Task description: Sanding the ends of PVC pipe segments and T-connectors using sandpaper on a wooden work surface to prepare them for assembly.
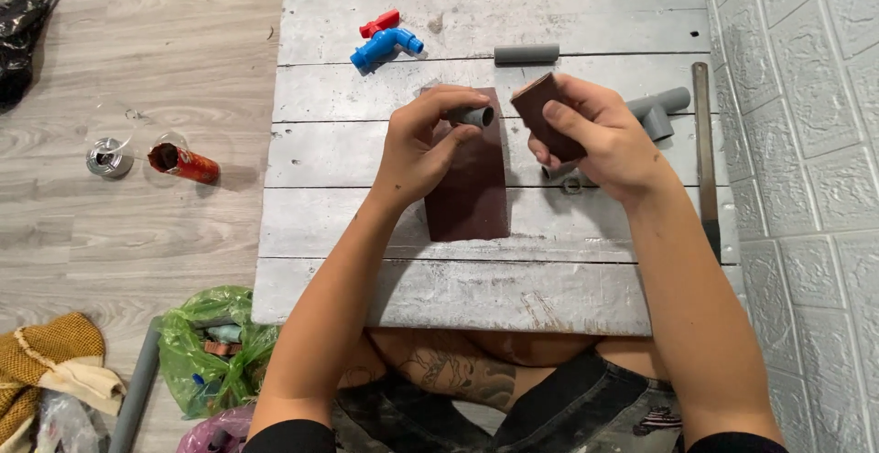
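Left grip [423, 146]: thumb and fingers closed around a short grey pipe piece [473, 116], its open end facing my right grip. Right grip [595, 142]: fingers pinched on a folded piece of brown sandpaper [547, 116], held tilted, just beside the pipe's mouth but not touching it as far as I can see.

Under and just below my left grip, a larger brown sandpaper sheet [472, 197] lies flat on the grey plank bench [366, 261].

How far along: pipe in one grip, abrasive in the other, the two apart. I judge the rubbing of this piece is either about to begin or between strokes; the pipe surface shows no mark I can read either way. Other parts lie untouched: a straight grey pipe stub [526, 53] beyond both grips, a grey tee fitting [661, 110] just past my right grip, a blue tap with a red handle [385, 43] beyond my left grip.

Hard to make out: most of the held pipe is hidden inside my left fingers. A small ring-like bit under my right grip is half covered. A long flat metal tool [703, 156] lies along the far right edge; its kind is unclear.
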